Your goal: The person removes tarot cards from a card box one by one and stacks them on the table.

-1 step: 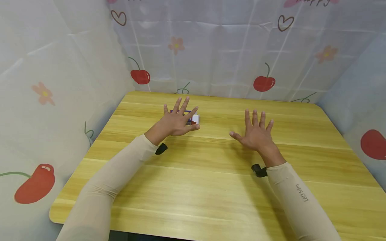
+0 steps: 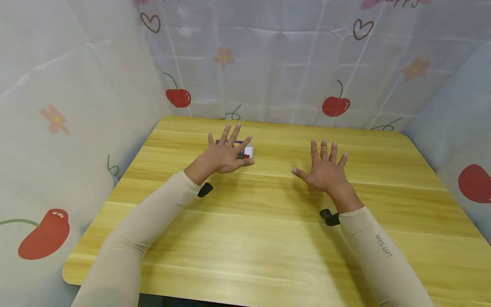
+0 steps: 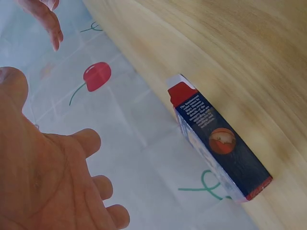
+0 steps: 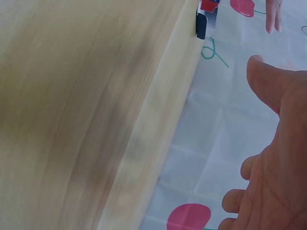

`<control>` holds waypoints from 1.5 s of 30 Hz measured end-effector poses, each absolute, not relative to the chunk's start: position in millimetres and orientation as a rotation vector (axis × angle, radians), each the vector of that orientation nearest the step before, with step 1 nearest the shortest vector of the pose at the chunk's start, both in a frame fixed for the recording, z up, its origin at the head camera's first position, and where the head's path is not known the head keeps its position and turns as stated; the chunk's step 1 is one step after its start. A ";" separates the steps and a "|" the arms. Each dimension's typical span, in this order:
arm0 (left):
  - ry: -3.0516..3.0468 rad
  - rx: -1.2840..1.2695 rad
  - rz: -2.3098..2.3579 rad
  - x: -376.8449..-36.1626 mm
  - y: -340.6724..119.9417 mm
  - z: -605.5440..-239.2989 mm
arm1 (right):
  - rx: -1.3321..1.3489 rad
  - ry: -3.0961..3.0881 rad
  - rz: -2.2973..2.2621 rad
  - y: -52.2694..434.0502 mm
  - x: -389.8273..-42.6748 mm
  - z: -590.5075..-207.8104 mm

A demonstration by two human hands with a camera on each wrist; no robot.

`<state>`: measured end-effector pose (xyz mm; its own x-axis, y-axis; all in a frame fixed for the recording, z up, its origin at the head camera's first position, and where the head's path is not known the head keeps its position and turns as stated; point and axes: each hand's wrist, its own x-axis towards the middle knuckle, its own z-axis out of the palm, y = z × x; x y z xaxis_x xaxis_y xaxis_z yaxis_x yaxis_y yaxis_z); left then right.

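Note:
A small cardboard box (image 3: pixel 221 139) lies on the table, dark blue with white print, a round picture and red ends. At one end its flap (image 3: pixel 183 91) stands out. In the head view my left hand (image 2: pixel 224 157) hovers over the box (image 2: pixel 249 152) and covers much of it, fingers spread. The left wrist view shows that palm (image 3: pixel 43 177) apart from the box. My right hand (image 2: pixel 327 170) is held above the table to the right, fingers spread, holding nothing. Only an end of the box (image 4: pixel 209 19) shows at the top of the right wrist view.
The wooden table (image 2: pixel 245 238) has rounded corners. A pale curtain (image 2: pixel 268 76) printed with cherries, flowers and hearts hangs behind it and along both sides. Dark wrist cameras (image 2: pixel 330 217) sit under both wrists, below beige sleeves (image 2: pixel 126 243).

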<state>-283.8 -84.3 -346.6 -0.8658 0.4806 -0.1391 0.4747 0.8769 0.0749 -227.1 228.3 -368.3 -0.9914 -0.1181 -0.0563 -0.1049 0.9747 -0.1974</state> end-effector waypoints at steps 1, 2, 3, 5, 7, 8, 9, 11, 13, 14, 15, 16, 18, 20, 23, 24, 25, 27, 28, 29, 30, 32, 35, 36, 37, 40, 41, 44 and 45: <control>2.892 0.741 0.046 -284.0 -84.1 -347.1 | -0.174 3.053 -0.297 228.3 -226.7 -368.4; 2.890 0.741 0.039 -284.2 -84.0 -347.4 | -0.174 3.050 -0.297 228.3 -226.8 -368.6; 2.889 0.742 0.037 -284.3 -83.8 -347.3 | -0.174 3.047 -0.299 228.3 -226.6 -368.6; 2.886 0.743 0.011 -285.3 -83.7 -347.6 | -0.170 3.033 -0.306 228.6 -226.2 -368.8; 2.874 0.745 -0.004 -287.1 -85.0 -347.5 | -0.150 3.000 -0.314 229.9 -225.8 -369.0; 2.867 0.744 -0.007 -288.3 -86.6 -347.2 | -0.132 2.973 -0.318 231.1 -225.7 -369.2; 2.855 0.739 -0.009 -289.4 -88.8 -346.6 | -0.107 2.939 -0.322 232.4 -225.0 -369.3; 2.828 0.728 -0.009 -293.0 -95.5 -346.6 | -0.066 2.855 -0.314 236.5 -223.4 -370.5; 2.798 0.709 0.011 -297.4 -104.0 -347.2 | -0.039 2.759 -0.288 240.9 -220.6 -372.2; 2.783 0.697 0.031 -300.6 -108.8 -348.4 | -0.034 2.711 -0.277 243.3 -219.2 -373.4; 2.772 0.687 0.058 -304.3 -113.8 -350.1 | -0.036 2.673 -0.272 245.5 -217.9 -374.6; 2.765 0.681 0.086 -309.2 -119.2 -352.4 | -0.049 2.645 -0.265 246.8 -217.1 -376.1; 2.751 0.670 0.181 -320.3 -129.4 -357.5 | -0.068 2.615 -0.266 248.3 -216.4 -379.0; 2.748 0.666 0.261 -333.3 -138.4 -364.1 | -0.090 2.625 -0.261 249.2 -216.6 -381.1; 2.743 0.660 0.352 -350.7 -147.1 -371.8 | -0.116 2.659 -0.250 250.2 -216.9 -382.7; 2.736 0.649 0.364 -355.3 -148.8 -373.8 | -0.121 2.667 -0.250 250.8 -216.9 -383.0; 2.730 0.641 0.366 -359.9 -149.8 -376.1 | -0.127 2.676 -0.247 251.4 -216.4 -383.3; 2.704 0.622 0.393 -366.3 -150.1 -378.8 | -0.132 2.685 -0.248 252.8 -215.5 -384.5; 2.693 0.616 0.397 -369.0 -150.0 -380.6 | -0.134 2.691 -0.248 253.6 -215.2 -385.6; 2.685 0.615 0.400 -371.2 -149.6 -382.1 | -0.137 2.696 -0.248 254.2 -214.7 -386.5; 2.678 0.614 0.410 -372.6 -149.1 -383.1 | -0.138 2.703 -0.249 254.0 -214.0 -387.2; 2.681 0.631 0.411 -374.8 -146.6 -384.1 | -0.136 2.716 -0.248 254.6 -212.9 -389.5; 2.690 0.657 0.400 -375.6 -143.7 -384.1 | -0.142 2.731 -0.250 254.4 -211.9 -391.1; 2.693 0.660 0.399 -375.5 -142.9 -383.9 | -0.143 2.736 -0.248 254.3 -212.1 -391.6; 2.698 0.668 0.394 -375.7 -142.2 -383.9 | -0.143 2.741 -0.246 254.3 -212.4 -391.9; 2.720 0.664 0.405 -376.5 -140.8 -384.0 | -0.147 2.749 -0.245 254.9 -213.5 -391.4; 2.728 0.667 0.408 -376.9 -140.7 -384.7 | -0.151 2.751 -0.243 255.5 -214.2 -391.5; 2.734 0.691 0.439 -377.7 -140.6 -388.2 | -0.149 2.743 -0.249 257.7 -215.1 -391.5; 2.733 0.700 0.451 -378.0 -141.0 -389.9 | -0.150 2.737 -0.252 258.5 -215.2 -391.9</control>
